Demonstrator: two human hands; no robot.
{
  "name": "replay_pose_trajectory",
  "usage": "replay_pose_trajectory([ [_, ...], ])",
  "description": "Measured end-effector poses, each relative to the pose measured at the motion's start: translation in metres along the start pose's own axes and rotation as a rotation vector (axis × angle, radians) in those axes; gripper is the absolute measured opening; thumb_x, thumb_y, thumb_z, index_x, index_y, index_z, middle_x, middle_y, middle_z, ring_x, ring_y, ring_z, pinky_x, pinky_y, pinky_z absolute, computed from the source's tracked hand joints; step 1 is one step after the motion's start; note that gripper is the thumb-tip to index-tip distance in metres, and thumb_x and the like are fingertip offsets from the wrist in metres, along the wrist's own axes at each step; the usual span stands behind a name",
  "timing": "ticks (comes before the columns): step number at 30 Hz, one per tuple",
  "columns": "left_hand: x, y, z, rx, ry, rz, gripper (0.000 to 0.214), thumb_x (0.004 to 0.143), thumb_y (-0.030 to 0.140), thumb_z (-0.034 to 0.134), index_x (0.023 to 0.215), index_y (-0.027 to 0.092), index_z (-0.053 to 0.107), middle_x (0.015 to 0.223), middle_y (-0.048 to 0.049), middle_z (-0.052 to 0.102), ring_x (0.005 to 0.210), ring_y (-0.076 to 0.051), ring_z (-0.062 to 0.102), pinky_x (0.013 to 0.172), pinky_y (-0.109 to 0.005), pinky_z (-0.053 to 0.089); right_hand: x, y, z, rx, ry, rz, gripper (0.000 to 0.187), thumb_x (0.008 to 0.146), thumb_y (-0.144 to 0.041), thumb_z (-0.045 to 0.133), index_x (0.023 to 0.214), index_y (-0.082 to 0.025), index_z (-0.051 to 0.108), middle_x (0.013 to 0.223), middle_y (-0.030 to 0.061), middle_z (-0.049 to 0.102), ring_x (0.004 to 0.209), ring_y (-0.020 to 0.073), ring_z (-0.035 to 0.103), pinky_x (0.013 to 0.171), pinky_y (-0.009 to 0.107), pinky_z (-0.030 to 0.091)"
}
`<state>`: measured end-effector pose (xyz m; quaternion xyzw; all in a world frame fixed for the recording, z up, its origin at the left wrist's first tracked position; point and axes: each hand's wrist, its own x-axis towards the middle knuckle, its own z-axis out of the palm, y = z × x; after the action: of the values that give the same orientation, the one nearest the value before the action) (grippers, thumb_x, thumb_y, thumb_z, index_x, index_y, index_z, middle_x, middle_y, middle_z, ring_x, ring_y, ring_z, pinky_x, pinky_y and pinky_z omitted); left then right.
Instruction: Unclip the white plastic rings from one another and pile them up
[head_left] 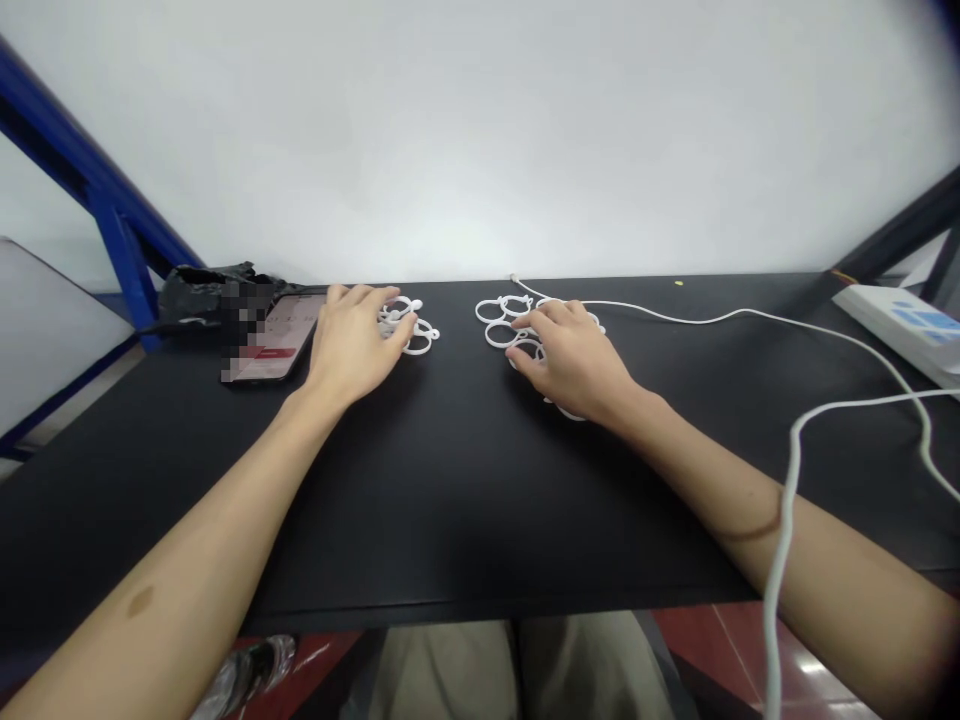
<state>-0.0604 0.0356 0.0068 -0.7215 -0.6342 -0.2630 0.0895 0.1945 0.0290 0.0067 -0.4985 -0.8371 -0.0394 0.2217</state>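
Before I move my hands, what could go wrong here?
The white cord crosses in front of the right forearm in this view, so it might snag if that arm sweeps outward. The phone lies close beside the left hand and could get nudged. Several white rings lie bunched under and around the right hand, so some might tangle or scatter.
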Motion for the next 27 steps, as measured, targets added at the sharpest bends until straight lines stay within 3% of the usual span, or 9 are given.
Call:
replay_pose_trajectory([
  [6, 0.003, -0.011, 0.009, 0.066, -0.106, -0.105, 0.051, 0.094, 0.048, 0.043, 0.128, 0.016, 0.063, 0.127, -0.0133, 0.065, 0.117, -0.037, 0.051, 0.096, -0.050, 0.042, -0.004, -0.006, -0.002, -0.097, -0.043, 0.009, 0.038, 0.085, -0.043, 0.061, 0.111, -0.015, 0.066, 0.117, 0.0158, 0.061, 0.115, 0.0354, 0.051, 0.093, 0.049, 0.045],
  [14, 0.000, 0.004, -0.004, -0.019, -0.067, -0.077, 0.047, 0.096, 0.045, 0.040, 0.125, 0.016, 0.064, 0.128, -0.0110, 0.064, 0.118, -0.036, 0.048, 0.098, -0.050, 0.040, -0.003, -0.005, -0.002, -0.039, -0.093, 0.003, 0.033, 0.084, -0.044, 0.065, 0.104, -0.017, 0.066, 0.106, 0.0126, 0.065, 0.105, 0.0320, 0.054, 0.092, 0.047, 0.043],
  [18, -0.008, 0.023, -0.011, -0.085, -0.046, 0.077, 0.037, 0.095, 0.037, 0.045, 0.119, 0.018, 0.066, 0.121, -0.0083, 0.067, 0.115, -0.031, 0.049, 0.098, -0.048, 0.041, -0.002, -0.005, -0.002, 0.181, -0.146, -0.139, 0.034, 0.084, -0.037, 0.069, 0.110, -0.016, 0.062, 0.104, 0.0098, 0.066, 0.099, 0.0250, 0.059, 0.091, 0.040, 0.046],
  [23, -0.021, 0.042, -0.012, -0.230, -0.239, 0.445, 0.023, 0.091, 0.024, 0.051, 0.105, 0.019, 0.069, 0.105, -0.0049, 0.068, 0.101, -0.024, 0.051, 0.095, -0.041, 0.044, -0.002, -0.008, -0.004, 0.381, -0.176, -0.222, 0.054, 0.078, -0.040, 0.077, 0.122, -0.017, 0.056, 0.110, 0.0088, 0.064, 0.099, 0.0220, 0.062, 0.085, 0.034, 0.050],
  [27, -0.026, 0.047, -0.009, -0.272, -0.315, 0.535, 0.021, 0.090, 0.024, 0.054, 0.103, 0.022, 0.071, 0.105, -0.0042, 0.065, 0.096, -0.022, 0.049, 0.091, -0.039, 0.045, -0.002, -0.007, -0.006, 0.334, -0.190, -0.233, 0.062, 0.073, -0.046, 0.079, 0.123, -0.016, 0.056, 0.111, 0.0100, 0.065, 0.103, 0.0258, 0.062, 0.088, 0.038, 0.048],
])
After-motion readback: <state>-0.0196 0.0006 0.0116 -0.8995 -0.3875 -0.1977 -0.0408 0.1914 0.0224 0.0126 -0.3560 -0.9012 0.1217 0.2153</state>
